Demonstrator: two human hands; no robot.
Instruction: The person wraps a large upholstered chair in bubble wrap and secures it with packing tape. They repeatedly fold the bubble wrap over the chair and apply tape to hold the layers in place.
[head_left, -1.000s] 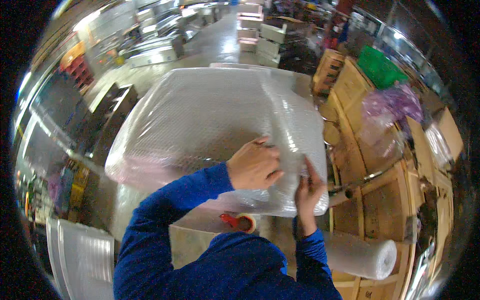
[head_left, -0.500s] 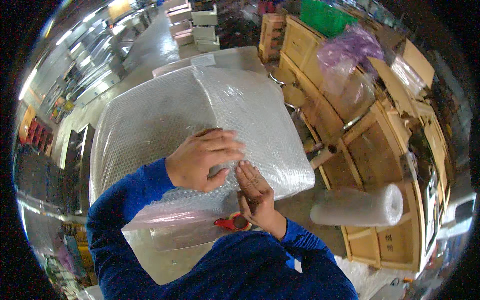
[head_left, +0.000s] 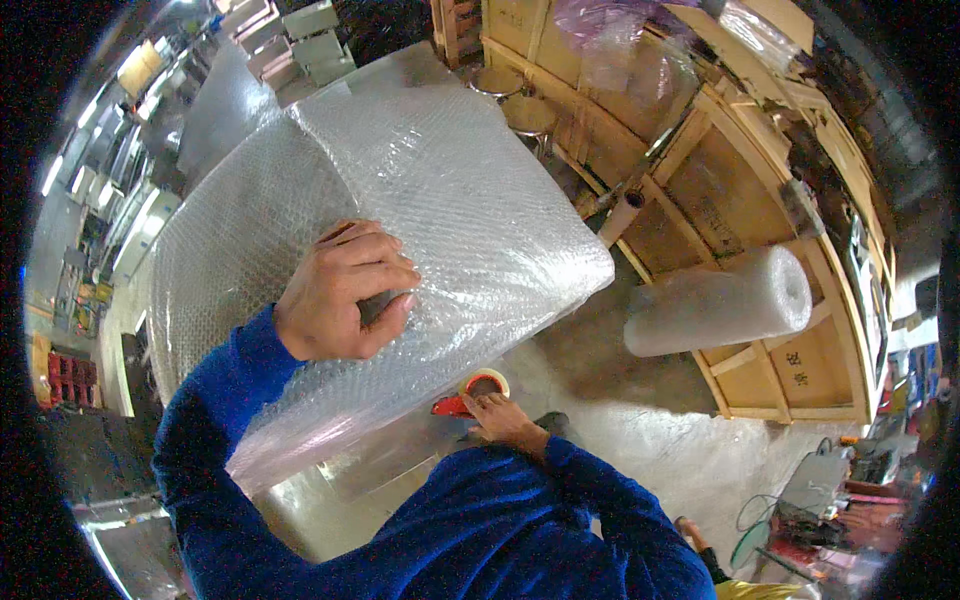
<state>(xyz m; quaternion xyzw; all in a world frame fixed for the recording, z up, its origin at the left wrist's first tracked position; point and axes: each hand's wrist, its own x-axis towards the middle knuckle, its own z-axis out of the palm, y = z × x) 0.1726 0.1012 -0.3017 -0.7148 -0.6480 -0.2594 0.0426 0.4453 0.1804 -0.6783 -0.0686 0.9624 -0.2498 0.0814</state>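
Observation:
A large block wrapped in bubble wrap (head_left: 440, 180) fills the middle, a fold running across its top. My left hand (head_left: 350, 290) rests on the wrap near that fold, fingers bent and the thumb apart, a gap showing between them. Close to my body, below the near edge of the block, is a red tape dispenser (head_left: 450, 406) with a roll of tape (head_left: 492, 381). My right hand (head_left: 505, 418) has its fingers on the dispenser at the roll; its thumb is hidden.
A bubble wrap roll (head_left: 715, 303) stands out at the right, before wooden crates (head_left: 740, 215). Round stools (head_left: 528, 115) are beyond the block. Part of another person (head_left: 695, 535) shows at lower right, near a cluttered cart (head_left: 815, 485). Stacked pale bins (head_left: 300, 40) stand far left.
My right hand has left the bubble wrap and come down to the tape dispenser. My left hand stays on the wrap. The whole view has shifted and turned.

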